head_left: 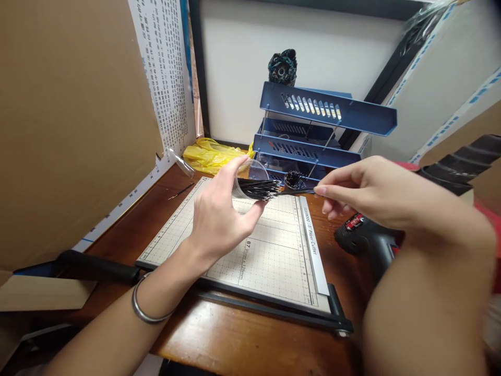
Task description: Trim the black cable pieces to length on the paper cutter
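My left hand (221, 209) is wrapped round a clear plastic cup (251, 169), tilted on its side with the mouth toward the right. Inside lies a bundle of thin black wires (256, 188), their pale ends at the cup's mouth. My right hand (348, 190) pinches thin black wires (297, 191) between thumb and forefinger, just right of the cup. Their left ends meet the bundle; whether they are fully out of it I cannot tell. Below both hands lies a paper cutter (270, 261) with a gridded board. Behind them stands a second container of black wires (294, 180).
A blue tiered tray rack (309, 149) stands at the back, with a dark ornament (282, 68) above it. A yellow plastic bag (215, 156) lies left of the rack. On the right is a black power tool (368, 240). The cutter's black handle (97, 266) sticks out left. Cardboard (78, 104) walls the left side.
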Tool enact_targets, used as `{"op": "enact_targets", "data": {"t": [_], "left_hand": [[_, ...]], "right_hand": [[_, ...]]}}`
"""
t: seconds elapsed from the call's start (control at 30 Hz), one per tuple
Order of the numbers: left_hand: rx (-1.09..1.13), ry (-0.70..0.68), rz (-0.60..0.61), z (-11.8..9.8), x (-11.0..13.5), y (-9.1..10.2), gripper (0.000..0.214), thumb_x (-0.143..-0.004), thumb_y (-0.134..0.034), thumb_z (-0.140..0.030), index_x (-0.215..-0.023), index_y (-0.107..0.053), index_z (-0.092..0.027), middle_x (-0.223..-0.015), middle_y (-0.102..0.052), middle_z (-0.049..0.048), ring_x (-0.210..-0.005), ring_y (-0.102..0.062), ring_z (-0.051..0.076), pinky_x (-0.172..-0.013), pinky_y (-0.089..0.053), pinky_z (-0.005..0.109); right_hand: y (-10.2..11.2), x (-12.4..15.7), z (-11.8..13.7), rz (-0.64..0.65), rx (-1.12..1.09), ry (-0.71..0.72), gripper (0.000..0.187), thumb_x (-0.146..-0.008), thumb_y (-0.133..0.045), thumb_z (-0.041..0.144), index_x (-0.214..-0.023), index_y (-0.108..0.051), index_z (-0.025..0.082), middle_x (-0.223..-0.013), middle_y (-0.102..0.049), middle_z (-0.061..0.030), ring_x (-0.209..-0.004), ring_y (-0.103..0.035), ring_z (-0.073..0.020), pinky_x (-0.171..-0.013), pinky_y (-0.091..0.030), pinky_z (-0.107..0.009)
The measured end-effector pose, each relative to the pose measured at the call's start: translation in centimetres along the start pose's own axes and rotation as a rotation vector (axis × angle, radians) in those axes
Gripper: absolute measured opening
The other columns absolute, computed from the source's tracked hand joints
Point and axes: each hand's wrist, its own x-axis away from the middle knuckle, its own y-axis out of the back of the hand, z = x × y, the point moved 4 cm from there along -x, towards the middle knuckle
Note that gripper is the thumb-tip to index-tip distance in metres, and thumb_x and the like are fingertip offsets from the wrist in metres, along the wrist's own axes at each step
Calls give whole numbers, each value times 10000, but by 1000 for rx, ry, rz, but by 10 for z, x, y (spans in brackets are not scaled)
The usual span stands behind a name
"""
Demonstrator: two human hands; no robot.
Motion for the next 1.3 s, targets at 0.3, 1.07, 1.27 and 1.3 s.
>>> {"op": "enact_targets", "data": {"t": [0.3, 1.07, 1.27, 1.3], "left_hand": [[-33, -47, 18, -4, 3, -3, 680, -781, -726, -212, -1410, -467, -238, -1382, -648, 69, -1240, -652, 255, -1038, -557, 375], [-69, -74, 52, -7, 4, -5, 637, -814, -718, -221, -1404, -480, -216, -1382, -651, 81, -1227, -654, 247, -1029, -561, 374], [-54, -72, 53, -7, 4, -5, 631, -811, -715, -214, -1400, -487, -214, -1392, -645, 82, -1232, -652, 250, -1010, -569, 363], [-55, -71, 53, -7, 4, -6, 633, -808, -715, -211, -1400, -488, -213, -1393, -644, 82, -1229, -654, 248, -1007, -570, 362]], "right_hand": [[-54, -43, -31, 459, -300, -119, 245, -833, -672, 357, -719, -705, 142, -721, -713, -49, -658, -654, -126, -650, -531, -231], [-70, -46, -65, 582, -337, -220, 305, -728, -760, 336, -973, -784, 157, -703, -686, -9, -506, -545, -74, -497, -462, -196], [-70, -48, -57, 548, -206, -152, 192, -715, -716, 290, -854, -787, 178, -786, -709, -20, -593, -561, -106, -522, -499, -216], [-72, -49, -57, 552, -197, -148, 184, -706, -715, 283, -840, -786, 178, -812, -717, -24, -620, -569, -114, -531, -503, -218]]}}
